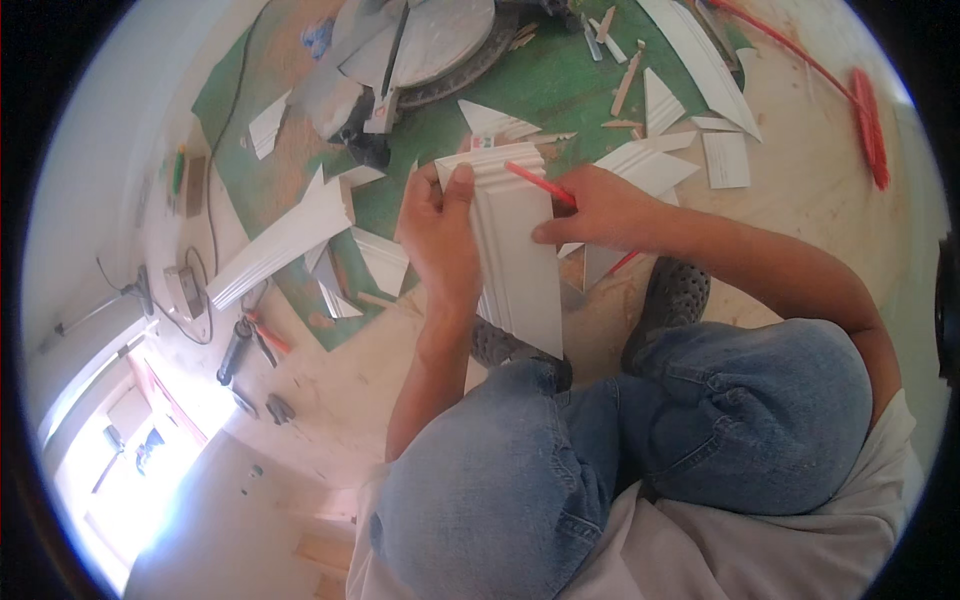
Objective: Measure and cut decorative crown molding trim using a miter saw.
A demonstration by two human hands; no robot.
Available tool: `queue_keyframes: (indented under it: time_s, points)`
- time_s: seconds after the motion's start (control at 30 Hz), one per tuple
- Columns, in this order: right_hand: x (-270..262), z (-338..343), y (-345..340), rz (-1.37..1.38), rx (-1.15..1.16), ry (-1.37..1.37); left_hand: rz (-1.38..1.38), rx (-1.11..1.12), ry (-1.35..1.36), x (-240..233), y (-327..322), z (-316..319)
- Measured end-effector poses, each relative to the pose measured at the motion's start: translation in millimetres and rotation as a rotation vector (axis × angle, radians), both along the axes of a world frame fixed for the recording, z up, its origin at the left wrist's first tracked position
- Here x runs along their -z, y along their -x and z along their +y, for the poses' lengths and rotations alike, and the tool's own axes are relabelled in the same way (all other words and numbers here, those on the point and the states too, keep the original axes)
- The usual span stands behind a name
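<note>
A white piece of moulding [517,247] with ridged edges stands lengthwise above my knees, its lower end cut to a slanted point. My left hand [442,225] grips its left side near the top, thumb on the face and fingers behind. Between the fingers of my right hand [600,210] is a red pencil [538,182], its tip lying over the upper ridges. The right thumb touches the moulding's right edge. Beyond the moulding's top end, a small label [482,142] with printing shows.
A mitre saw [420,45] stands on a green mat [555,82] ahead. White moulding offcuts [289,236] lie around it. Pliers [264,331] and a cable [217,150] lie at left; a red-bristled broom [868,135] is at far right. My shoes [667,300] rest on the dusty floor.
</note>
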State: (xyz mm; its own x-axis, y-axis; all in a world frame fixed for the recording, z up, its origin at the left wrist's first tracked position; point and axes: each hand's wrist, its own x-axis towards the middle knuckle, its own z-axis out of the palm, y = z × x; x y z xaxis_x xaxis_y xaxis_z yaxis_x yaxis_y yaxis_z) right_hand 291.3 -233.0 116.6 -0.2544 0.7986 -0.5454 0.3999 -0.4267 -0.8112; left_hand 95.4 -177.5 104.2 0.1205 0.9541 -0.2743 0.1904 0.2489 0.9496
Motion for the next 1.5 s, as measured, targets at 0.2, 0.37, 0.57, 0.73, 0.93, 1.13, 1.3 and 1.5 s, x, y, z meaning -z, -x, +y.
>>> queue_keyframes:
  time_s: [0.2,0.37,0.57,0.73,0.93,1.13,1.3,1.5]
  points:
    - [-6.2,-1.0,0.0,-0.096,-0.046,-0.132,0.201,0.023,-0.134,-6.7,1.5,-2.5]
    - [-19.6,-2.5,1.0,-0.196,-0.089,-0.274,0.099,-0.033,-0.249,-17.2,2.1,-9.8]
    - [-44.8,-9.0,5.8,-0.261,-0.160,-0.421,-0.048,-0.087,-0.536,-37.4,13.3,-19.3]
    - [-49.0,-8.6,6.2,-0.265,-0.211,-0.638,-0.188,0.067,-0.763,-45.8,17.8,-16.0]
    - [-51.2,-5.7,8.1,-0.274,-0.193,-0.409,-0.040,-0.048,-0.667,-42.9,7.4,-17.2]
    - [-39.5,9.0,-8.4,-0.245,-0.226,-0.121,0.174,0.007,-0.270,-28.6,-7.3,-13.6]
    - [-22.7,16.6,-18.4,-0.190,-0.301,-0.074,0.229,0.079,-0.144,-18.0,-13.5,-15.3]
    - [-15.7,16.0,-21.7,0.036,-0.161,0.008,0.155,0.107,-0.046,-3.9,-8.5,-4.8]
